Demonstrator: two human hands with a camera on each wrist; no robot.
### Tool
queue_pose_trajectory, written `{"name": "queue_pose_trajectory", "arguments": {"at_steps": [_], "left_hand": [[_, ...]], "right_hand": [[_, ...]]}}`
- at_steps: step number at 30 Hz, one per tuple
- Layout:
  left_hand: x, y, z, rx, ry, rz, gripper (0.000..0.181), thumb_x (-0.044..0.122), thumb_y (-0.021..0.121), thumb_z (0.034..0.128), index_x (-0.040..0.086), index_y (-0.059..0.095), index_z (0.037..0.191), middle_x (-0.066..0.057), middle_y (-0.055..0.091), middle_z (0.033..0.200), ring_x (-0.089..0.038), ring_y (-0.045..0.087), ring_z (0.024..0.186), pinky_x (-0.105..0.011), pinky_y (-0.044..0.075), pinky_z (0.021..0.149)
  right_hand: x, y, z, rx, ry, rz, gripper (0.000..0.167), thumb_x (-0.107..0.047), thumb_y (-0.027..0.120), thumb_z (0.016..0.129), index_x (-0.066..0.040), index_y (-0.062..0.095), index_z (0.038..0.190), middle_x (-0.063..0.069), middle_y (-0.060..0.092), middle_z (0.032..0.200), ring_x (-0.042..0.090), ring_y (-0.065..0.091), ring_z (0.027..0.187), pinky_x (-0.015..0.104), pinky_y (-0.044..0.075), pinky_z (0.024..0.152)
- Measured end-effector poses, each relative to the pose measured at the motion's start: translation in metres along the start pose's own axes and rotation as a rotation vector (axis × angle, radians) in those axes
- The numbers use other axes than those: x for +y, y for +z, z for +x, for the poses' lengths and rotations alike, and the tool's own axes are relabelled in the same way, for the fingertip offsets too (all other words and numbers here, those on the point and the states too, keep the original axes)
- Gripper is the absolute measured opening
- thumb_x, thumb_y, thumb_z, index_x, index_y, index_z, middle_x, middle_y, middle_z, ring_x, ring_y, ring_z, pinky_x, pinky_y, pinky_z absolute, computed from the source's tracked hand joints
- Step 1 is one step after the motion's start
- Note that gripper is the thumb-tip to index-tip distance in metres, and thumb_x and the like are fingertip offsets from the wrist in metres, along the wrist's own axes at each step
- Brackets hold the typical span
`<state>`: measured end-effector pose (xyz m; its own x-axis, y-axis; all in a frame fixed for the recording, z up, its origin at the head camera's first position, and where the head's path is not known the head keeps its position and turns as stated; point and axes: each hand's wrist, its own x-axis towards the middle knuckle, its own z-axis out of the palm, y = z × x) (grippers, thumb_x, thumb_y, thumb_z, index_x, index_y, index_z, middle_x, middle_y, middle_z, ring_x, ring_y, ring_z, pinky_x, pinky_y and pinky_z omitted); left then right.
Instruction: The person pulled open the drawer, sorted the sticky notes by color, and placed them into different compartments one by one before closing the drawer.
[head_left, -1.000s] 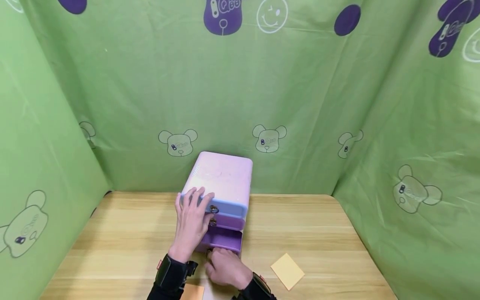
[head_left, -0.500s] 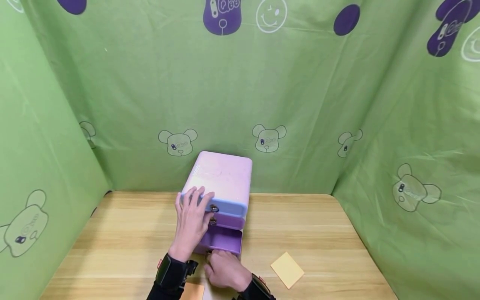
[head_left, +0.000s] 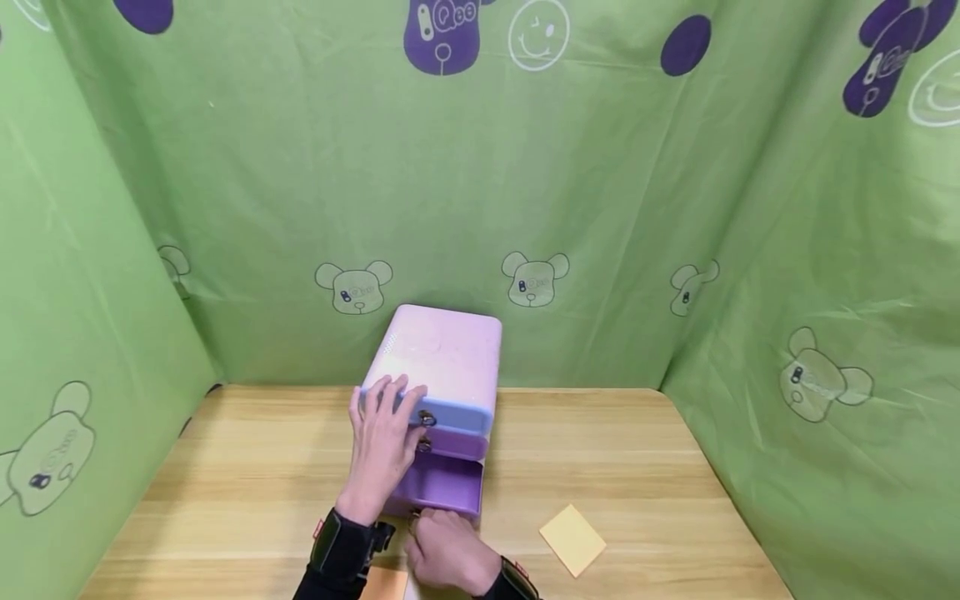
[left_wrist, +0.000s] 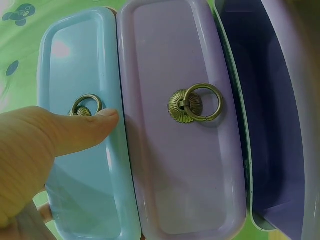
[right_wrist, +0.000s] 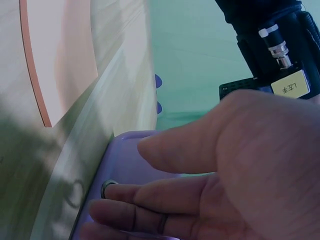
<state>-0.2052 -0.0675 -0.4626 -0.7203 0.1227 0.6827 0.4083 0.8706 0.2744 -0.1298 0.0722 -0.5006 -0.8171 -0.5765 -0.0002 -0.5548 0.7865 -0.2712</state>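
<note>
A small drawer cabinet with a pale pink top stands on the table. Its blue top drawer and purple middle drawer are closed; the purple bottom drawer is pulled out, and the visible part inside looks bare. My left hand rests on the cabinet's front left corner, fingertips over the top edge, thumb against the blue front. Low at the bottom drawer's front, my right hand has a finger hooked through its ring handle. Part of that ring is hidden by the fingers.
A yellow square of paper lies on the wooden table to the right of the cabinet. An orange pad sits at the near edge, partly cut off by the frame. Green printed cloth hangs behind and on both sides.
The bottom drawer has slid a little further out toward me, with my right hand moving back along with it. My left hand keeps its place on the cabinet.
</note>
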Motion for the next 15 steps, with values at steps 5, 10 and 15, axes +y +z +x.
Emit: {"name": "queue_pose_trajectory", "arguments": {"at_steps": [5, 10, 15], "left_hand": [[0.000, 0.001, 0.000, 0.009, 0.003, 0.001, 0.065, 0.017, 0.091, 0.0707, 0.020, 0.062, 0.129, -0.014, 0.058, 0.142, -0.037, 0.044, 0.137, -0.070, 0.021, 0.118], [0.000, 0.000, -0.001, 0.009, -0.003, -0.002, 0.065, 0.016, 0.091, 0.0708, 0.020, 0.062, 0.129, -0.014, 0.058, 0.142, -0.037, 0.044, 0.137, -0.070, 0.021, 0.118], [0.000, 0.000, -0.001, 0.013, 0.003, -0.003, 0.065, 0.016, 0.092, 0.0699, 0.020, 0.062, 0.128, -0.014, 0.058, 0.141, -0.037, 0.044, 0.137, -0.071, 0.022, 0.117]], "right_hand": [[0.003, -0.001, 0.003, -0.044, 0.046, 0.046, 0.029, -0.023, 0.062, 0.094, -0.018, 0.057, 0.066, -0.003, 0.058, 0.068, 0.012, 0.055, 0.060, 0.025, 0.042, 0.054], [0.004, -0.004, 0.003, -0.060, 0.034, 0.079, 0.027, -0.027, 0.062, 0.095, -0.021, 0.057, 0.069, -0.005, 0.059, 0.069, 0.010, 0.059, 0.064, 0.025, 0.043, 0.054], [0.004, -0.021, 0.001, -0.056, -0.028, 0.162, 0.015, -0.028, 0.064, 0.097, -0.020, 0.070, 0.086, -0.011, 0.064, 0.072, 0.002, 0.059, 0.066, 0.020, 0.047, 0.061]]}}
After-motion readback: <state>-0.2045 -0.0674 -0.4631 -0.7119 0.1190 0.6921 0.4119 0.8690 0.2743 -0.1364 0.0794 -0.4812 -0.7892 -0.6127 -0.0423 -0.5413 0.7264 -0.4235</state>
